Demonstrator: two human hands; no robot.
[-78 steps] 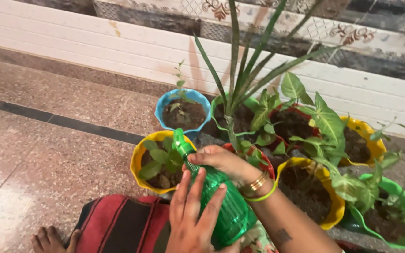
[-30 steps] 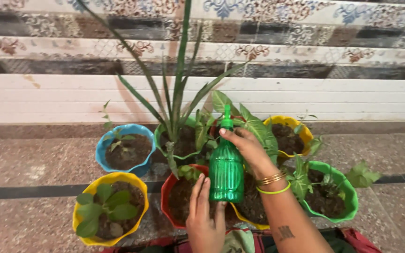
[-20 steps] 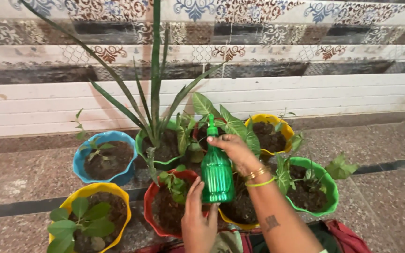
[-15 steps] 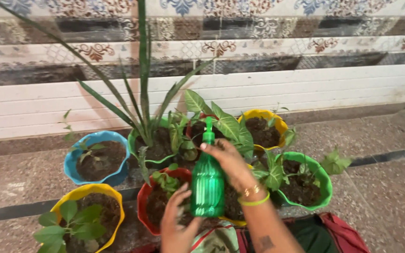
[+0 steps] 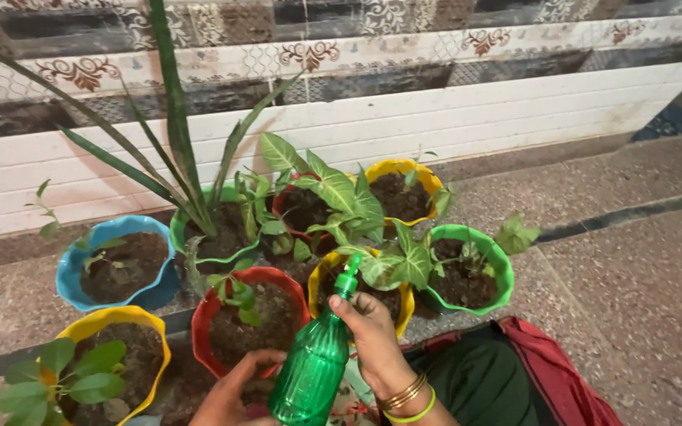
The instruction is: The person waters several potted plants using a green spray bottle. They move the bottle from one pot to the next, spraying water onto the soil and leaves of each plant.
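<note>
Green ribbed plastic spray bottle (image 5: pixel 313 369) sits at bottom centre of the head view, tilted, nozzle up and to the right. Right hand (image 5: pixel 371 338) wraps the bottle's neck just under the green spray head (image 5: pixel 347 282), fingers curled closed on it; gold and green bangles (image 5: pixel 406 397) at the wrist. Left hand (image 5: pixel 234 390) lies beside the bottle's lower body, fingers loosely bent; whether it touches or grips the bottle cannot be told. Just beyond the hands: red pot (image 5: pixel 208 312) with a small leafy seedling, and a yellow pot (image 5: pixel 319 272) directly under the nozzle. Left: yellow pot of broad leaves (image 5: pixel 120 317), blue pot (image 5: pixel 73 272). Right: green pot (image 5: pixel 497 268). Farther: green pot with long sword-shaped leaves (image 5: pixel 187 227), another red pot (image 5: pixel 282 201), yellow pot (image 5: pixel 404 166). Behind: tiled wall (image 5: pixel 451 102).
</note>
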